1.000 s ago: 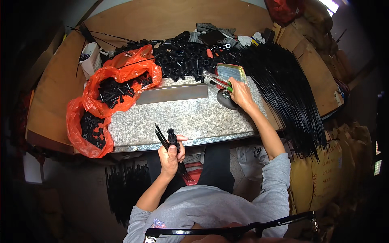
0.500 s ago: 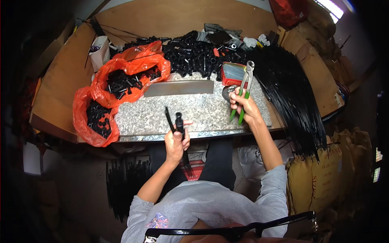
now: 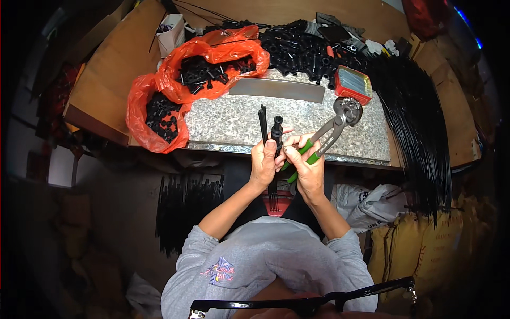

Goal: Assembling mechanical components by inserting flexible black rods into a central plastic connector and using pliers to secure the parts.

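In my left hand [image 3: 263, 166] are a black tubular plastic fitting [image 3: 277, 128], standing upright, and a few thin black strips [image 3: 263, 125] beside it, whose lower ends hang below the fist. Close against it, my right hand [image 3: 309, 173] keeps green-handled pliers [image 3: 330, 133] in its palm, their jaws pointing up and to the right. The right thumb and forefinger are pressed together near the fitting; whether they pinch something small cannot be made out. Above the pliers' head lie a small round dish [image 3: 351, 103] with shiny bits and a red box [image 3: 354, 88] holding grey pieces.
A long metal plate [image 3: 276, 91] lies on the speckled stone worktop [image 3: 223, 125]. Orange plastic bags [image 3: 139, 125] of small black parts stand at left. Heaped black fittings [image 3: 295, 56] fill the back. Long black strips [image 3: 419, 127] drape over the right edge. Yellow sacks [image 3: 398, 244] stand below.
My right hand has come left and nearer with the pliers, from beside the dish to my left hand. The view has shifted, so the worktop sits farther up and right.
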`<state>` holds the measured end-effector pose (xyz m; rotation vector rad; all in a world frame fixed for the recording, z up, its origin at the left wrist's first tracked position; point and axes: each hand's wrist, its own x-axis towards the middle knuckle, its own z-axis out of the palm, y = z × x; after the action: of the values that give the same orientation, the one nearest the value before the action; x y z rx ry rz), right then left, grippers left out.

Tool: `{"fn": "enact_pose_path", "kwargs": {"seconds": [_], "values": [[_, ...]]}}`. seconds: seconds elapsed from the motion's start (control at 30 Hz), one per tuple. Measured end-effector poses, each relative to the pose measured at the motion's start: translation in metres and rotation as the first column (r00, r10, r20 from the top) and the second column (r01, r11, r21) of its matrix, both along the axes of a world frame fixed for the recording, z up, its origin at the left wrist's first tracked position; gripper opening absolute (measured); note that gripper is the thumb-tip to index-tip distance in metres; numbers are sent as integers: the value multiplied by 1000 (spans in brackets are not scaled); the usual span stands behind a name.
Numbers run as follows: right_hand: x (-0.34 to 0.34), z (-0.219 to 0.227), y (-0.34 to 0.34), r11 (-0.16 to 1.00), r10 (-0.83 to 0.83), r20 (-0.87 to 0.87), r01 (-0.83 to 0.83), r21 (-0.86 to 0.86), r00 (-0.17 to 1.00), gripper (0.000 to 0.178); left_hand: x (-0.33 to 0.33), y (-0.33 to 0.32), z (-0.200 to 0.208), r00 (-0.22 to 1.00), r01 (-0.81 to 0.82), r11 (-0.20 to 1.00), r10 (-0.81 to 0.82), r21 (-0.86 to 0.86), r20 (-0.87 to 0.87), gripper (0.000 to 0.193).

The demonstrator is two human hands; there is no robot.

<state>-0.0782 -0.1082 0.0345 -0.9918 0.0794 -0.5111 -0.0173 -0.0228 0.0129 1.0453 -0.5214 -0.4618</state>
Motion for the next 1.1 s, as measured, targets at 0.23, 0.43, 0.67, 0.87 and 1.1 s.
{"fn": "enact_pose_path", "kwargs": {"seconds": [0.23, 0.43, 0.67, 0.87, 1.1], "values": [[2, -3, 6, 998, -21, -27, 23, 51, 999, 24, 1, 4, 1, 1000, -4, 1000, 4, -5, 8, 59], [4, -2, 7, 996, -53, -33, 55, 64, 998, 24, 1, 4, 4, 1000, -12, 1000, 12, -10, -19, 60], [4, -5, 8, 999, -41, -46, 41, 6, 998, 23, 2, 4, 1, 999, -22, 1000, 21, -4, -35, 59], [4, -1, 8, 987, -95, -5, 94, -127, 995, 24, 2, 7, 1, 1000, -19, 1000, 19, 9, -7, 59], [10, -4, -12, 842, -123, -83, 60, -536, 989, 20, 11, 18, 1, 992, 121, 992, -120, 30, -32, 84]]}}
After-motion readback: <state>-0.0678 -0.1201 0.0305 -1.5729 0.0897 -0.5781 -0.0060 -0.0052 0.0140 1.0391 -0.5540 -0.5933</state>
